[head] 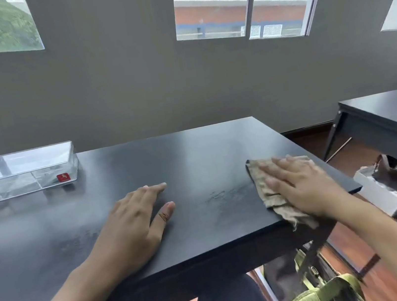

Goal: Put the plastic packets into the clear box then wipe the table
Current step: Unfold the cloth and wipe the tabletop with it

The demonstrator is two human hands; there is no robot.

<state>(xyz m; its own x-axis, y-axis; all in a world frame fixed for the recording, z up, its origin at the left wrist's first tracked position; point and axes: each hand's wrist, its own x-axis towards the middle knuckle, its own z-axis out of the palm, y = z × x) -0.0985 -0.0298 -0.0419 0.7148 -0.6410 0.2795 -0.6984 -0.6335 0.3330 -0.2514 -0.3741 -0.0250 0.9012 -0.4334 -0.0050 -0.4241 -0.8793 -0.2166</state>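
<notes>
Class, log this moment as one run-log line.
stage: wiping | right hand: flat on cloth | left hand: flat on table | clear box: far left

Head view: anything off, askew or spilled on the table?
Nothing spilled or damaged. The cloth under the right hand hangs partly over the near right edge of the table. Faint streaks show on the surface between the hands. The clear box sits closed at far left; the left hand lies flat.
</notes>
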